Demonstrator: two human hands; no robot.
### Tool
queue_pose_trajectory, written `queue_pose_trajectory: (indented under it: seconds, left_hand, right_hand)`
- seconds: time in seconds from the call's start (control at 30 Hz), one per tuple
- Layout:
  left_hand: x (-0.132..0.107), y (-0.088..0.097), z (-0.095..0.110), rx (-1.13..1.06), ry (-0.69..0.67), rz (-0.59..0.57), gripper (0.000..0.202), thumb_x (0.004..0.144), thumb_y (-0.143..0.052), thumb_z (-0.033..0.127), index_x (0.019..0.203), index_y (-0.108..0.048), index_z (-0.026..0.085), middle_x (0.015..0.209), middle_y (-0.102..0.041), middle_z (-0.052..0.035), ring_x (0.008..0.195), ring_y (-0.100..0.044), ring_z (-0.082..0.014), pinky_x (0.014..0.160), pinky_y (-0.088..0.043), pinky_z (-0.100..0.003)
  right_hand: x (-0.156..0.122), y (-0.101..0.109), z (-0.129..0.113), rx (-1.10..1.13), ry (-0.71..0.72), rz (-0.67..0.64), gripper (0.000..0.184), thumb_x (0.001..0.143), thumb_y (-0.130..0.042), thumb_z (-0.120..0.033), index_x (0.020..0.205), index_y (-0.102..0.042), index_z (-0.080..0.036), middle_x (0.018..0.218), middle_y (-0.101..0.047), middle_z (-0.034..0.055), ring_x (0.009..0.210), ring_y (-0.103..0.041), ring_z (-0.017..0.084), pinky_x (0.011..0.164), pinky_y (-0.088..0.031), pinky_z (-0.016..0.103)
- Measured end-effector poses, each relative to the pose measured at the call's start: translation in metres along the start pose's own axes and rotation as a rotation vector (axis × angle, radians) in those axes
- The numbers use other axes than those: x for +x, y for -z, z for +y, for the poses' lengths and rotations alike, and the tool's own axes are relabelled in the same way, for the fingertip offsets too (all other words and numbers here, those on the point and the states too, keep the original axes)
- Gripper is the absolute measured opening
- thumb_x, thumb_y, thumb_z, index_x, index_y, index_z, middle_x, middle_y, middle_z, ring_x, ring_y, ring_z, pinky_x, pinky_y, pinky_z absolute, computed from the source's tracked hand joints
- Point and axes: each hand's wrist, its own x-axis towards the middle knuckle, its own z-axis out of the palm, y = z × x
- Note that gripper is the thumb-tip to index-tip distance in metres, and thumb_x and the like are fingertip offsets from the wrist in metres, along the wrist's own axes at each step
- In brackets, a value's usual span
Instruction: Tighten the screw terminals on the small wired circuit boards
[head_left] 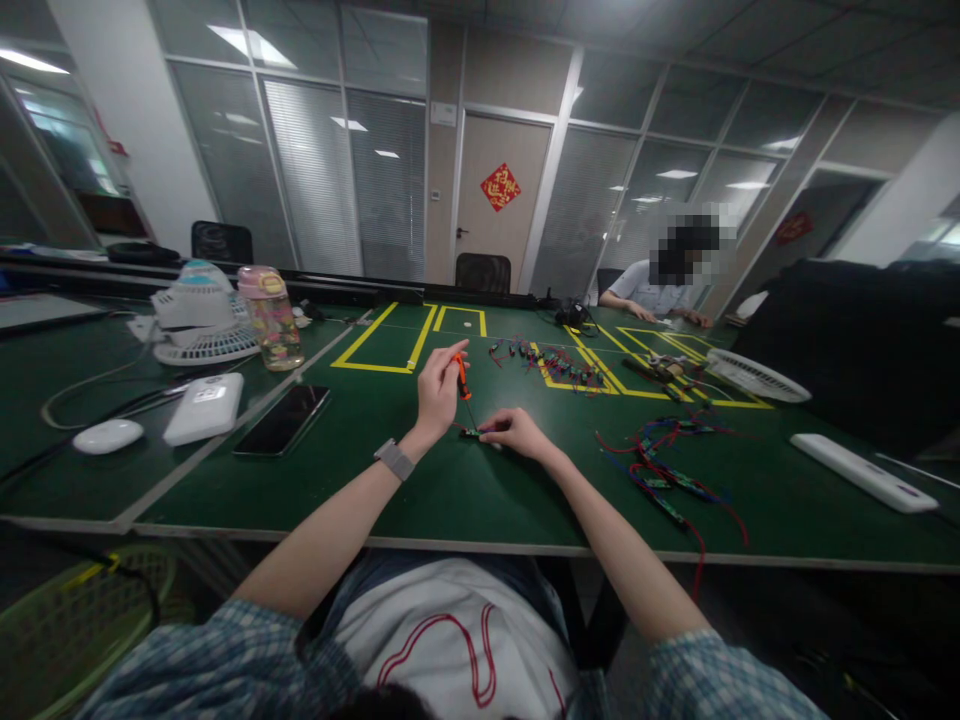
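Observation:
In my left hand (439, 392) is a screwdriver (463, 380) with an orange and black handle, its thin shaft pointing down. The tip meets or nearly meets a small green circuit board (470, 434) on the table. My right hand (517, 434) pinches the board's right end and rests low on the tabletop. A short red wire shows at the board's left end. Right of my hands lies a loose bunch of green boards with red and blue wires (656, 483). Farther back is a row of small boards with wires (555, 362).
Left on the green table (360, 490) are a phone (283, 420), a white power bank (204, 408), a mouse (109, 436), a bottle (271, 320) and a fan (199, 315). A white bar (862, 472) lies right. Across the table sits a person (652, 285).

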Motion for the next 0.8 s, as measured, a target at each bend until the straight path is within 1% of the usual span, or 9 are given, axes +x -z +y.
queue_pose_trajectory:
  seconds: [0.1,0.17,0.3,0.37,0.47,0.53,0.67,0.73,0.8]
  left_hand:
    - [-0.0004,-0.0013,-0.0031,-0.042,0.026,-0.006,0.030,0.094,-0.043,0.021,0.118,-0.061,0.022,0.101,-0.062,-0.0052,0.083,-0.062,-0.0130,0.074,-0.050,-0.027]
    - [-0.0012,-0.0020,-0.0032,-0.020,0.029,0.001,0.029,0.092,-0.048,0.024,0.118,-0.060,0.023,0.100,-0.061,-0.0052,0.083,-0.061,-0.0133,0.073,-0.051,-0.026]
    - [-0.0023,-0.0015,0.0004,0.110,-0.004,0.039,0.021,0.087,-0.059,0.029,0.106,-0.067,0.022,0.096,-0.056,-0.0047,0.085,-0.057,-0.0144,0.075,-0.049,-0.026]
    - [-0.0019,-0.0007,0.0012,0.127,-0.008,0.030,0.022,0.089,-0.056,0.029,0.107,-0.067,0.023,0.098,-0.055,-0.0050,0.087,-0.056,-0.0149,0.077,-0.049,-0.027]
    - [-0.0003,-0.0001,-0.0013,0.088,-0.007,0.004,0.030,0.094,-0.043,0.024,0.117,-0.063,0.025,0.103,-0.057,-0.0056,0.094,-0.057,-0.0152,0.085,-0.048,-0.029]
    - [0.0006,-0.0007,-0.0044,0.051,-0.001,-0.005,0.033,0.095,-0.039,0.022,0.120,-0.060,0.025,0.104,-0.059,-0.0052,0.096,-0.058,-0.0150,0.087,-0.047,-0.029]
    - [0.0006,-0.0034,-0.0077,-0.023,0.038,-0.021,0.031,0.094,-0.045,0.025,0.121,-0.058,0.023,0.105,-0.060,-0.0057,0.090,-0.060,-0.0141,0.078,-0.050,-0.028]
    - [0.0000,-0.0041,-0.0060,-0.013,0.031,-0.013,0.028,0.091,-0.051,0.026,0.117,-0.060,0.023,0.105,-0.059,-0.0060,0.089,-0.059,-0.0144,0.076,-0.050,-0.027]
    - [-0.0007,-0.0040,-0.0027,0.036,0.009,0.006,0.022,0.088,-0.057,0.026,0.109,-0.064,0.022,0.100,-0.059,-0.0053,0.088,-0.058,-0.0147,0.076,-0.050,-0.027]
  right_hand:
    - [0.0001,-0.0004,0.0006,-0.001,0.001,-0.005,0.023,0.066,-0.076,-0.025,0.086,-0.077,-0.014,0.070,-0.069,0.0035,0.062,-0.056,0.013,0.060,-0.042,0.024]
    - [-0.0001,-0.0009,0.0017,0.007,0.007,-0.007,0.023,0.067,-0.075,-0.026,0.087,-0.077,-0.014,0.068,-0.068,0.0031,0.060,-0.056,0.012,0.059,-0.043,0.024]
    - [-0.0003,-0.0020,0.0034,0.029,0.007,-0.010,0.024,0.068,-0.075,-0.025,0.088,-0.077,-0.013,0.063,-0.066,0.0019,0.056,-0.055,0.012,0.058,-0.043,0.024]
    - [-0.0002,-0.0020,0.0034,0.024,0.007,-0.008,0.024,0.067,-0.075,-0.025,0.088,-0.077,-0.013,0.064,-0.066,0.0017,0.056,-0.054,0.011,0.058,-0.043,0.024]
    - [-0.0001,-0.0015,0.0029,0.002,0.010,-0.012,0.024,0.068,-0.076,-0.026,0.088,-0.077,-0.014,0.063,-0.067,0.0017,0.056,-0.054,0.012,0.058,-0.042,0.024]
    - [-0.0002,-0.0011,0.0027,-0.005,0.008,-0.018,0.024,0.068,-0.075,-0.026,0.089,-0.077,-0.014,0.062,-0.066,0.0016,0.055,-0.054,0.012,0.059,-0.042,0.024]
    - [-0.0002,-0.0004,0.0026,-0.013,0.007,-0.010,0.025,0.068,-0.076,-0.027,0.089,-0.077,-0.014,0.066,-0.068,0.0023,0.057,-0.055,0.012,0.059,-0.042,0.024]
    - [-0.0003,-0.0001,0.0022,-0.023,0.009,-0.004,0.025,0.067,-0.076,-0.026,0.088,-0.077,-0.014,0.069,-0.068,0.0028,0.059,-0.055,0.012,0.060,-0.042,0.024]
    - [-0.0003,0.0001,0.0018,-0.027,0.007,-0.006,0.024,0.067,-0.076,-0.026,0.088,-0.077,-0.014,0.069,-0.068,0.0028,0.060,-0.055,0.012,0.060,-0.041,0.024]
